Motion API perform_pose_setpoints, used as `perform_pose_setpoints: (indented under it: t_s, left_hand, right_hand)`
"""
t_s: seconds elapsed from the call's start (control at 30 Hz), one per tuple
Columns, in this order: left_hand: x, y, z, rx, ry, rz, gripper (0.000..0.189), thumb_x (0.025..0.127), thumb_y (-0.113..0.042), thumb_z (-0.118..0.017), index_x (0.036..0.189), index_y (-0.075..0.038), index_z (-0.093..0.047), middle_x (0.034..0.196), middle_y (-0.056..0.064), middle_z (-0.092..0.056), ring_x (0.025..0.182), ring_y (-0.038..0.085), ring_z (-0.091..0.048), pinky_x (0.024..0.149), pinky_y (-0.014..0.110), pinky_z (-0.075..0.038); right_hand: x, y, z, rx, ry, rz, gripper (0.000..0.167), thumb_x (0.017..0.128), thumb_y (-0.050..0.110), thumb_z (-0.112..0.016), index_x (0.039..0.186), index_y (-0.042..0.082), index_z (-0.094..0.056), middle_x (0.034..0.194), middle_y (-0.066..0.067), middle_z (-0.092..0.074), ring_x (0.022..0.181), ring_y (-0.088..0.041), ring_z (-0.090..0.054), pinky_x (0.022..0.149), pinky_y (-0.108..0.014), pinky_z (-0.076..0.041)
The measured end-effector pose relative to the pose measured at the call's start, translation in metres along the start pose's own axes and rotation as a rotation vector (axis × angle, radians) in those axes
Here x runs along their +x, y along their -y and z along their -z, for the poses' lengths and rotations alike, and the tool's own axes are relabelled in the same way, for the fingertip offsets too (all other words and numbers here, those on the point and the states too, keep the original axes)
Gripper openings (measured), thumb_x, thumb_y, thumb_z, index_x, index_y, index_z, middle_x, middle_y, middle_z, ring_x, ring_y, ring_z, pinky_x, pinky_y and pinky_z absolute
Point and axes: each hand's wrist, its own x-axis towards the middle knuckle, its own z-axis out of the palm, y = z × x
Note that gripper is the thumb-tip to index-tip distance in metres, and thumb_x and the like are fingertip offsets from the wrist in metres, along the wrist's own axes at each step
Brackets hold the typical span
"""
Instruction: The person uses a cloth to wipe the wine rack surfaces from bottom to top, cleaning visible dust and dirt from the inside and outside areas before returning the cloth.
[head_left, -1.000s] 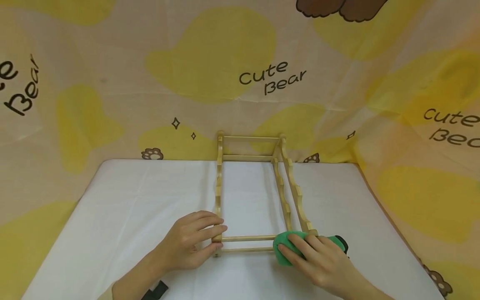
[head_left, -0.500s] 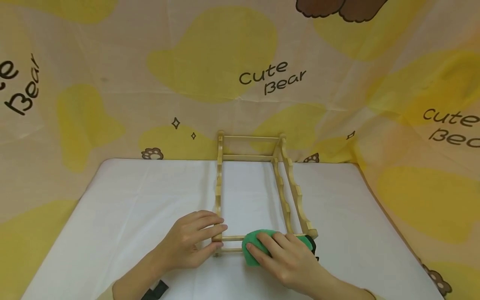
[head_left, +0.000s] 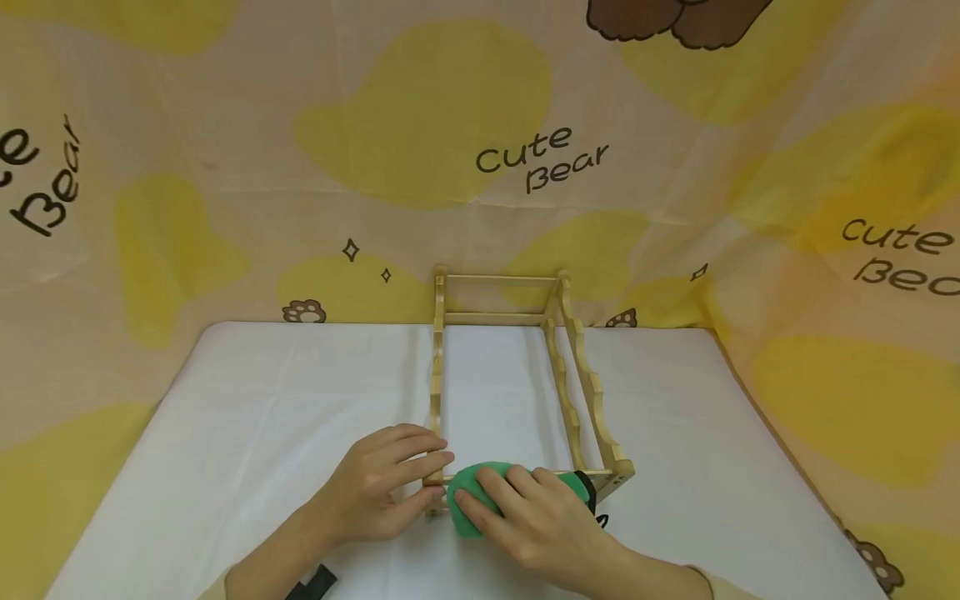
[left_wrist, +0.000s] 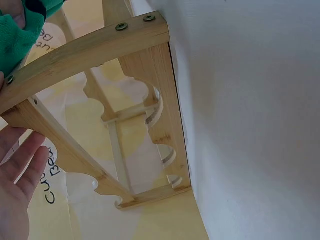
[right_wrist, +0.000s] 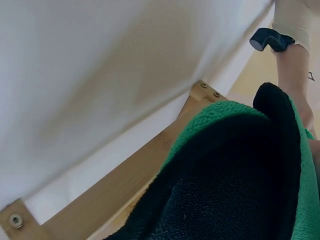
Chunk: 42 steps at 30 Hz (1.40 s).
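A wooden rack with scalloped side rails lies lengthwise on the white tabletop. At its near left corner my left hand holds the frame, fingers over the top and thumb at the front. My right hand grips a green cloth with black edging against the near crossbars, close beside the left fingertips. In the left wrist view, the left hand is by a scalloped rail, and metal screws show on the rack's end piece. The cloth's dark inner side fills much of the right wrist view.
A patterned yellow fabric backdrop stands behind the table and along its sides. The white table surface extends on both sides of the rack. A black device sits at the left wrist.
My right hand has slid the green cloth leftward along the near crossbars, from the right corner to near the left hand. The left hand and rack have stayed in place.
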Motion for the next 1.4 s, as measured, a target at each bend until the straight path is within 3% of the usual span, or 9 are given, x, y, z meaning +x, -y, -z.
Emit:
perform_pose_setpoints:
  t_s: [0.27,0.47,0.63,0.87,1.2,1.4]
  left_hand:
    - [0.0,0.001,0.0,0.0,-0.006,-0.003,0.028,0.105,-0.024,-0.061,0.11,-0.002,-0.078,0.106,0.01,-0.077,0.096,0.027,-0.072,0.085,0.036,-0.063]
    - [0.0,0.0,0.0,0.003,-0.005,0.0,0.027,0.104,-0.026,-0.064,0.111,-0.004,-0.078,0.106,0.01,-0.077,0.096,0.027,-0.072,0.084,0.037,-0.063]
    - [0.0,0.0,0.0,0.013,-0.013,-0.002,0.026,0.104,-0.027,-0.064,0.11,-0.005,-0.078,0.105,0.009,-0.077,0.095,0.026,-0.073,0.083,0.037,-0.063]
    - [0.001,0.0,0.0,0.011,-0.028,-0.013,0.023,0.102,-0.024,-0.066,0.109,-0.006,-0.078,0.104,0.009,-0.077,0.094,0.027,-0.073,0.082,0.037,-0.063]
    - [0.005,-0.002,-0.002,-0.002,-0.016,0.016,0.014,0.102,-0.023,-0.065,0.096,-0.013,-0.074,0.1,0.004,-0.076,0.093,0.025,-0.073,0.08,0.037,-0.063]
    - [0.005,-0.003,-0.001,0.012,-0.022,0.01,0.016,0.102,-0.024,-0.064,0.097,-0.013,-0.074,0.1,0.005,-0.076,0.091,0.026,-0.073,0.079,0.037,-0.063]
  right_hand:
    - [0.009,0.002,-0.001,-0.014,0.051,0.011,0.04,0.113,0.012,-0.039,0.118,0.02,-0.077,0.104,-0.002,-0.067,0.067,-0.012,-0.049,0.048,-0.015,-0.028]
    - [0.004,0.0,0.006,-0.009,0.11,0.02,0.044,0.113,0.011,-0.034,0.122,0.019,-0.076,0.107,-0.003,-0.066,0.068,-0.013,-0.051,0.048,-0.016,-0.032]
    - [-0.009,-0.005,0.016,0.025,0.158,-0.001,0.051,0.115,0.011,-0.025,0.124,0.016,-0.075,0.109,-0.006,-0.066,0.073,-0.015,-0.055,0.05,-0.018,-0.043]
    - [-0.033,-0.014,0.029,0.038,0.172,-0.056,0.052,0.116,0.01,-0.024,0.122,0.014,-0.075,0.112,-0.01,-0.066,0.078,-0.019,-0.058,0.055,-0.023,-0.052]
    - [-0.065,-0.023,0.048,0.034,0.206,-0.146,0.05,0.116,0.012,-0.025,0.122,0.013,-0.075,0.113,-0.012,-0.066,0.078,-0.023,-0.057,0.048,-0.024,-0.042]
    - [-0.08,-0.029,0.054,0.02,0.166,-0.162,0.049,0.116,0.012,-0.028,0.118,0.011,-0.077,0.111,-0.015,-0.068,0.076,-0.026,-0.059,0.045,-0.024,-0.041]
